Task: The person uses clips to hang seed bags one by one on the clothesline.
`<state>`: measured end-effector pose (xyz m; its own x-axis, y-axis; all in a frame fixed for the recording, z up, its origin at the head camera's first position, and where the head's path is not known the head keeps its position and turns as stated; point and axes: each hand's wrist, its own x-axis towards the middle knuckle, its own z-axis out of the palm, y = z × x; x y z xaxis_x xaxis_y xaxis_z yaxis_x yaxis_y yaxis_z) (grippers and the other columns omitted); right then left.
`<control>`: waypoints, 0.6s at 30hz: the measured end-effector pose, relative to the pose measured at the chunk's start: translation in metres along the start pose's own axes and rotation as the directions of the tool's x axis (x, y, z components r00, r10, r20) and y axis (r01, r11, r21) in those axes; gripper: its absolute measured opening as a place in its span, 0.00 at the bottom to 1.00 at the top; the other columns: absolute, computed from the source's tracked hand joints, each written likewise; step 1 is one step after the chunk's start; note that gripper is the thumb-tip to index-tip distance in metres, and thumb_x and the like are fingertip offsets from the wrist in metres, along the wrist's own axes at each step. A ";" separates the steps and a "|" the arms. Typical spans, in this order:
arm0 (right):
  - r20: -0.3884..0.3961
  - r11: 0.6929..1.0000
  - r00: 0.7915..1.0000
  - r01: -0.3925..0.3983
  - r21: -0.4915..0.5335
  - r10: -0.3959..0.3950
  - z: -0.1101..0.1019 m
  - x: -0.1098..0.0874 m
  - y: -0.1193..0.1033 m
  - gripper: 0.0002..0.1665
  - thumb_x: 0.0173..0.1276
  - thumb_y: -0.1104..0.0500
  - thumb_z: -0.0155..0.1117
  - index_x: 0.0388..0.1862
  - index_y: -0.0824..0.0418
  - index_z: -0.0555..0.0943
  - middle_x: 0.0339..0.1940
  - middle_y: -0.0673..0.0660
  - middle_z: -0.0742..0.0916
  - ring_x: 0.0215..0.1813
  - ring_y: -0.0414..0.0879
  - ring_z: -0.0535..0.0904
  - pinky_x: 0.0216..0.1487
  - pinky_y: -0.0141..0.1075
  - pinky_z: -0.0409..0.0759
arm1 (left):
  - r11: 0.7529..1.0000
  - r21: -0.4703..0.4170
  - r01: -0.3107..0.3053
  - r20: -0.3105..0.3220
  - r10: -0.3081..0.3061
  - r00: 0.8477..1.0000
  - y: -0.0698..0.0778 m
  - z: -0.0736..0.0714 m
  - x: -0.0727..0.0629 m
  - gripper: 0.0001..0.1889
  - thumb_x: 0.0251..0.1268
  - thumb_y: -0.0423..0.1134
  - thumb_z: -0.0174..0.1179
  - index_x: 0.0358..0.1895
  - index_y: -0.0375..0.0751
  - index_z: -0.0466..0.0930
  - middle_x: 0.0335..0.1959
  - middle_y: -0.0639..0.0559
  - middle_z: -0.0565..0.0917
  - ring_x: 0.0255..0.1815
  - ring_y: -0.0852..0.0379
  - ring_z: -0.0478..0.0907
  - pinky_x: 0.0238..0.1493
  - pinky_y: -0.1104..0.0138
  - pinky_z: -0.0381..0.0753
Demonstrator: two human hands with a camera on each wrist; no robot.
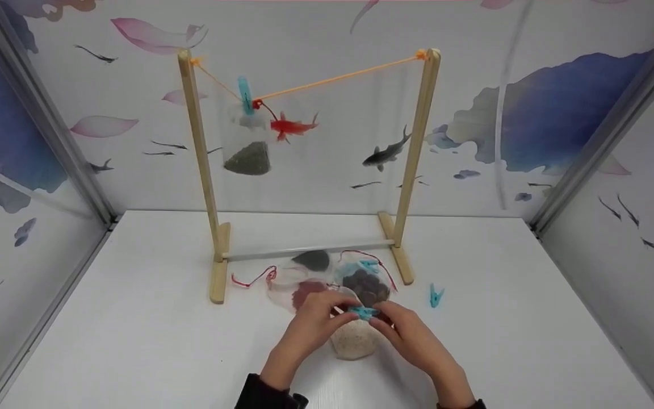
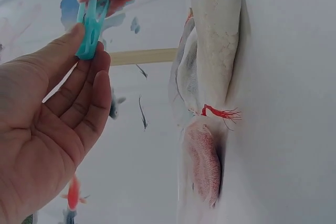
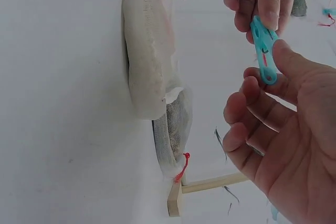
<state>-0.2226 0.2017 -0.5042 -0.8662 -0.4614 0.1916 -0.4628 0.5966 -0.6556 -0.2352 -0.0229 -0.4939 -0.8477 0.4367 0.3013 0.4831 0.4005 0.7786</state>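
Observation:
Between both hands is a turquoise clothespin (image 1: 364, 312). My left hand (image 1: 322, 313) pinches one end with thumb and fingertips. The other end is pinched by my right hand (image 1: 412, 335), whose remaining fingers curve loosely in the right wrist view. Just under the hands lies a sheer drawstring bag with pale filling (image 1: 354, 343). Beyond it are a bag with reddish filling (image 1: 307, 294), one with dark round pieces (image 1: 368, 286) and one with black filling (image 1: 312, 260). Another turquoise clothespin (image 1: 368, 264) lies on the bags.
A wooden frame (image 1: 418, 147) stands behind the bags, with a sagging orange cord (image 1: 338, 79) between its posts. From the cord hangs a greenish-filled bag (image 1: 249, 159), clipped by a turquoise clothespin (image 1: 245, 95). A loose clothespin (image 1: 435, 296) lies right on the white table (image 1: 491, 341).

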 end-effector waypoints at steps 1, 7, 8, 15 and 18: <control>-0.020 1.000 1.000 0.011 -0.002 -0.011 0.000 0.000 0.000 0.14 0.77 0.46 0.54 0.43 0.55 0.78 0.30 0.45 0.77 0.31 0.32 0.70 0.33 0.27 0.72 | 1.000 0.000 0.000 -0.001 0.000 1.000 0.000 0.000 0.000 0.10 0.66 0.41 0.65 0.48 0.45 0.87 0.44 0.54 0.89 0.42 0.63 0.83 0.44 0.75 0.82; -0.123 0.999 0.991 0.041 -0.035 -0.045 0.006 0.003 0.000 0.12 0.75 0.49 0.57 0.36 0.54 0.76 0.27 0.43 0.75 0.30 0.31 0.68 0.32 0.26 0.71 | 1.000 0.018 -0.009 -0.028 0.009 1.000 0.004 0.001 0.002 0.10 0.67 0.38 0.64 0.49 0.44 0.87 0.45 0.53 0.88 0.44 0.62 0.83 0.44 0.74 0.83; -0.118 1.000 0.993 0.025 -0.016 -0.027 0.007 0.004 0.000 0.12 0.76 0.49 0.57 0.35 0.54 0.76 0.26 0.43 0.74 0.29 0.31 0.68 0.31 0.26 0.70 | 1.000 0.019 -0.009 -0.032 0.010 0.999 0.004 0.001 0.002 0.10 0.68 0.38 0.63 0.49 0.44 0.87 0.45 0.54 0.88 0.44 0.62 0.83 0.44 0.74 0.83; -0.049 0.981 0.988 -0.140 0.134 0.147 0.015 0.005 -0.004 0.21 0.83 0.49 0.44 0.34 0.63 0.71 0.24 0.47 0.69 0.27 0.33 0.64 0.29 0.27 0.63 | 1.000 -0.027 -0.016 -0.031 0.015 0.999 0.006 0.002 0.001 0.10 0.68 0.41 0.63 0.47 0.45 0.88 0.43 0.54 0.88 0.42 0.64 0.83 0.44 0.75 0.82; -0.104 0.982 0.982 -0.146 0.123 0.159 0.016 0.005 -0.005 0.21 0.83 0.50 0.45 0.32 0.62 0.72 0.23 0.45 0.69 0.25 0.33 0.63 0.28 0.26 0.62 | 0.998 -0.056 -0.002 -0.038 -0.001 0.999 0.005 0.004 0.002 0.10 0.68 0.43 0.63 0.47 0.46 0.87 0.43 0.54 0.89 0.42 0.64 0.83 0.44 0.75 0.83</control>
<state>-0.2221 0.1858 -0.5115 -0.9435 -0.2900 0.1602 -0.3052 0.5723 -0.7612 -0.2336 -0.0170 -0.4916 -0.8557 0.4053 0.3217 0.4714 0.3543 0.8076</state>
